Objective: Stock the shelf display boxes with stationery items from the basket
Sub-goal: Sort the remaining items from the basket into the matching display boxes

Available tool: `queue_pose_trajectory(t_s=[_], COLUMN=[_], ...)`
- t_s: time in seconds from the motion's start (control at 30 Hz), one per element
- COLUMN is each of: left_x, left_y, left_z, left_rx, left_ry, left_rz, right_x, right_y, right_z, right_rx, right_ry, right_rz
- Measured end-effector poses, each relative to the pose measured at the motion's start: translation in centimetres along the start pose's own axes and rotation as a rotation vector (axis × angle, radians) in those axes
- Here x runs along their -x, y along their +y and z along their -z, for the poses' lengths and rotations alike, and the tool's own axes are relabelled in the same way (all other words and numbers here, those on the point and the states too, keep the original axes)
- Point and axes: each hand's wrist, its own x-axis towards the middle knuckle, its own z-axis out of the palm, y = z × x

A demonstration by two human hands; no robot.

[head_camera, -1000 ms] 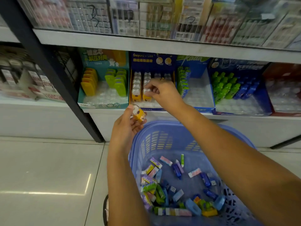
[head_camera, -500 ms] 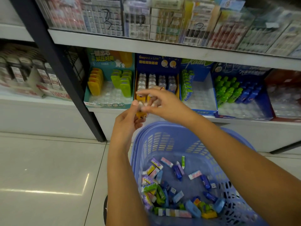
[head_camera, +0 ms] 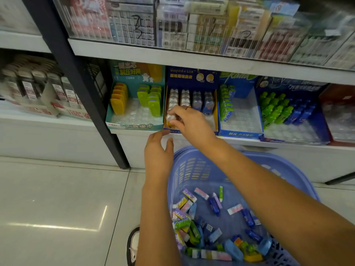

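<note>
The right hand [head_camera: 192, 123] reaches up into the dark blue box [head_camera: 192, 75] on the shelf [head_camera: 240, 140]. Its fingertips are pinched tight on a little clear and yellow piece [head_camera: 169, 118]. That piece is at the 7 o'clock corner of the box, at the front of the far-left row [head_camera: 173, 98], right up against the ones behind it. It seems to be held from above so its bottom can slide down into its spot and stand up straight like the others. The left hand [head_camera: 156, 152] waits just below, at 7 o'clock from the right hand, with fingers loose and apart and nothing in them. It is probably kept close so it can pass up the next piece fast or catch one that tips. The blue-purple basket [head_camera: 192, 169] sits at 6 o'clock from the box, right under both arms, so the small packs [head_camera: 211, 223] inside are easy to grab. They lie mixed in a pile, since they have no spots yet. At 9 o'clock from the blue box is a teal box [head_camera: 134, 73] with yellow and green ones, likely sorted by colour so shoppers can pick.
</note>
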Motion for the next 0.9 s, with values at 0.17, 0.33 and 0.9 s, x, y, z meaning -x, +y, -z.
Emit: queue_pose_trajectory(t_s=[0.17,0.33,0.9], left_x=[-0.1,-0.2,8.7], left_y=[0.1,0.4,-2.8], left_z=[-0.3,-0.2,-12.1], left_rx=[0.082,0.036,-0.745], left_ry=[0.036,0.017,-1.198], left_rz=[-0.051,-0.079,0.089], right_x=[-0.8,-0.3,22.7], right_y=[0.0,-0.3,15.8], right_z=[0.4,0.6,-1.3], right_rx=[-0.046,-0.026,0.052], right_ry=[-0.017,0.014,-0.982], right_rz=[-0.026,-0.016,-0.735])
